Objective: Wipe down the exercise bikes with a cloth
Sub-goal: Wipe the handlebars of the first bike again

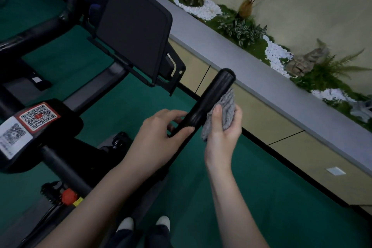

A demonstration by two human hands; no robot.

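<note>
- Handlebar (pixel 211 96): its lower stretch lay hidden under my left hand (pixel 161 127); my fingertips were out of sight behind it.
- Cloth (pixel 227 106): one part was tucked behind the handlebar, another covered by my right hand (pixel 223 129).
- Exercise bike (pixel 60 159): the left and bottom edges cut off the frame.
- Red sticker (pixel 38 117) and white sticker (pixel 12 137): the print was too small to read.
- Shoes (pixel 163 220): only the toes showed.
- My forearms ran off the bottom edge.

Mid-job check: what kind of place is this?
Likely a gym or fitness studio: an exercise bike with a screen and QR stickers, green flooring, and a cloth against its handlebar.
</note>
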